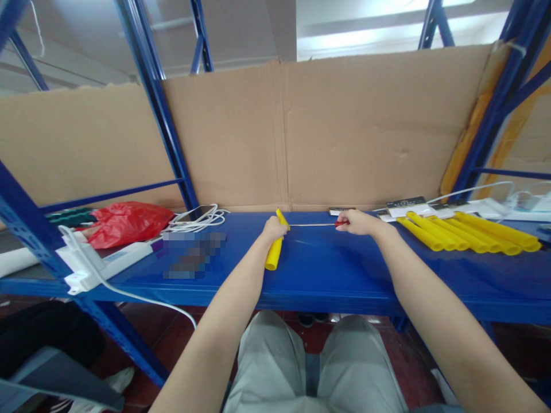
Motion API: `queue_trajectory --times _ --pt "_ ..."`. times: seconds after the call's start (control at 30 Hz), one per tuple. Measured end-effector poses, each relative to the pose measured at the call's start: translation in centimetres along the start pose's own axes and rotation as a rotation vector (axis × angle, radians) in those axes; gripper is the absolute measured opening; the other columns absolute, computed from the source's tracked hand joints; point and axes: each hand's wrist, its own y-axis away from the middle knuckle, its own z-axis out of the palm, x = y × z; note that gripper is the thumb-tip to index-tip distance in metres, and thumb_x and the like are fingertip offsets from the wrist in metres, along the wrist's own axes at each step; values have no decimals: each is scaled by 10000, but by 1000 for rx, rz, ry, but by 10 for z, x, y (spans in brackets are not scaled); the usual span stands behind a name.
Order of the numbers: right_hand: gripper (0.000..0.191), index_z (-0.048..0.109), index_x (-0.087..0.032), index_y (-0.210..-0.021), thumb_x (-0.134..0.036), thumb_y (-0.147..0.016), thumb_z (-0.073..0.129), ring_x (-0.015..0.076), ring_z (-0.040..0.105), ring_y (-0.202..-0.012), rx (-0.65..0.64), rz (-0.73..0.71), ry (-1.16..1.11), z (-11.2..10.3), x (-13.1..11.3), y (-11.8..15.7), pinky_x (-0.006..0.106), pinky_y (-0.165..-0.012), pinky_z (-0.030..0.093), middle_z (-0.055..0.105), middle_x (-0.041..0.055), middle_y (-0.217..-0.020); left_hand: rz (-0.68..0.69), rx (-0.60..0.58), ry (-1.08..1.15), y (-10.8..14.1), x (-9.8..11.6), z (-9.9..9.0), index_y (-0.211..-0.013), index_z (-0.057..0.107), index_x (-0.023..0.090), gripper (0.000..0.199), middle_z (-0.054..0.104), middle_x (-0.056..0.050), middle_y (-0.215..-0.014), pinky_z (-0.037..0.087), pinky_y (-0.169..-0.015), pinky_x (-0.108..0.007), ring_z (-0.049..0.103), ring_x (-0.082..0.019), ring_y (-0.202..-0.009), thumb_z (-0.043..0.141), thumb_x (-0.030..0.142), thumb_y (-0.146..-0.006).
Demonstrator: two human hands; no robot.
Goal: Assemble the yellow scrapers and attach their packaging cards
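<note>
My left hand is closed around a yellow tube, which stands out above and below the fingers over the blue shelf. My right hand grips the red handle of a screwdriver. Its long thin metal shaft runs level to the left, and the tip meets the upper part of the tube beside my left fingers. Whether the tip is inside the tube or only touching it, I cannot tell. Several more yellow tubes lie side by side to the right of my right hand.
Cardboard walls off the back of the blue shelf. On the left are a red plastic bag, coiled white cable and a white power strip. Small dark-and-white packages lie behind the tubes. Blue uprights frame the shelf.
</note>
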Motion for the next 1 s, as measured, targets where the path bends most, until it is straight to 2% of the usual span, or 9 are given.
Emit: queue_trajectory --times 0.17,0.37,0.53,0.67,0.8,1.0 --pt "205 568 -199 -867 -247 -705 684 172 609 -734 45 91 102 2 -12 3 234 -570 387 679 66 -888 -3 -3 -25 2 1 -2 -723 645 61 39 671 -98 -650 436 -489 -212 588 -127 -483 635 98 -733" --pt "111 556 -199 -775 -226 -716 646 164 583 -703 115 24 166 2 -12 2 236 -562 351 666 48 -814 -15 -18 -28 1 1 -3 -655 623 75 84 662 -84 -633 451 -516 -215 570 -110 -462 610 76 -738" --pt "112 596 -189 -710 -270 -709 673 162 592 -696 61 0 79 1 -2 -1 240 -594 382 675 38 -757 -9 -17 -2 -5 -3 0 -634 612 83 104 653 -68 -597 455 -520 -216 562 -106 -449 596 60 -734" --pt "106 646 -179 -750 -284 -753 630 175 612 -720 5 -36 23 -1 2 -1 259 -644 416 695 56 -786 -4 -23 16 -6 -4 1 -603 595 90 139 633 -56 -561 447 -510 -211 543 -97 -433 586 58 -739" --pt "98 638 -178 -765 -274 -761 618 174 614 -710 -10 -35 -9 -1 0 0 254 -620 418 694 61 -798 -6 -15 34 -8 -5 1 -599 594 94 144 629 -51 -551 449 -517 -206 556 -101 -449 588 56 -737" --pt "158 588 -211 -810 -230 -683 681 156 589 -691 105 43 121 2 -8 2 223 -552 367 679 31 -814 6 -16 25 -11 -9 1 -610 605 90 120 641 -57 -575 454 -528 -213 564 -104 -453 601 50 -722"
